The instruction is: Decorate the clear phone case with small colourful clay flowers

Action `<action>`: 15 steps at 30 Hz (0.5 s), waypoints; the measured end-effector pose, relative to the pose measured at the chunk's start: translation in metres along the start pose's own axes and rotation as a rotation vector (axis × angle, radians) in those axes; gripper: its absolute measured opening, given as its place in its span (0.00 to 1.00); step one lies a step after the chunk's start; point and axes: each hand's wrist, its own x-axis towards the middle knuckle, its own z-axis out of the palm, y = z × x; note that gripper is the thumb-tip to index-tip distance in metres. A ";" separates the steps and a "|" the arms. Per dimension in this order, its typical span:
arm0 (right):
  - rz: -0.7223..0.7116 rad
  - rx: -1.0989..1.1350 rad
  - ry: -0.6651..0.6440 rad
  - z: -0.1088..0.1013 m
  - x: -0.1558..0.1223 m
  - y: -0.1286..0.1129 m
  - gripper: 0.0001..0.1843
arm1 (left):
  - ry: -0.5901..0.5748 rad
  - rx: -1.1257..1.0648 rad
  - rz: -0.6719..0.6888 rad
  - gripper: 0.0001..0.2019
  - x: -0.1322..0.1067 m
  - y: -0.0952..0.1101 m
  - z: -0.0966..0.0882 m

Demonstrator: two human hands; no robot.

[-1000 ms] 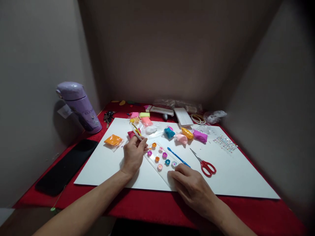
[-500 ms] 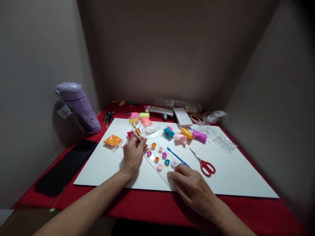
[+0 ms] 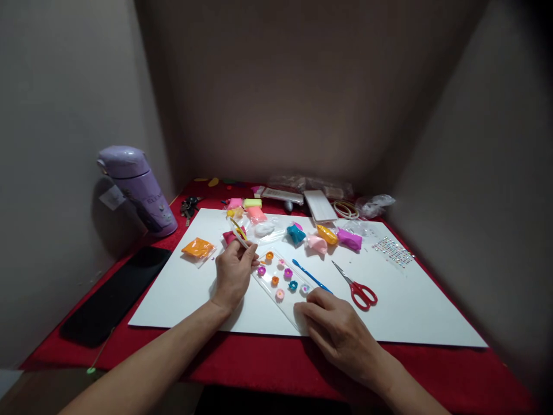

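Observation:
My left hand [image 3: 234, 270] is closed around a thin cream-coloured tool [image 3: 240, 234] whose tip points up and left. It rests beside the far-left end of a clear plastic strip [image 3: 288, 304] that carries several small clay flowers [image 3: 283, 275] in orange, purple, pink and teal. My right hand [image 3: 334, 325] lies palm down on the strip's near end, fingers curled and pressing it onto the white board [image 3: 410, 311]. A blue modelling tool [image 3: 311, 276] lies just beyond my right fingertips.
Red-handled scissors [image 3: 358, 289] lie right of the blue tool. Bags of coloured clay [image 3: 317, 237] sit across the board's far part, an orange one [image 3: 198, 248] at left. A rhinestone sheet [image 3: 394, 252] is at right. A purple flask [image 3: 138, 193] and a black phone [image 3: 114, 294] stand on the red cloth at left.

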 end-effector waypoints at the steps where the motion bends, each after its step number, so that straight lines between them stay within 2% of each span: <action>1: -0.002 -0.012 -0.003 0.000 0.000 0.000 0.10 | 0.000 -0.002 0.001 0.13 0.000 0.000 0.000; 15: 0.012 0.031 -0.019 -0.001 -0.002 0.000 0.09 | -0.005 0.042 0.047 0.13 0.001 -0.003 0.000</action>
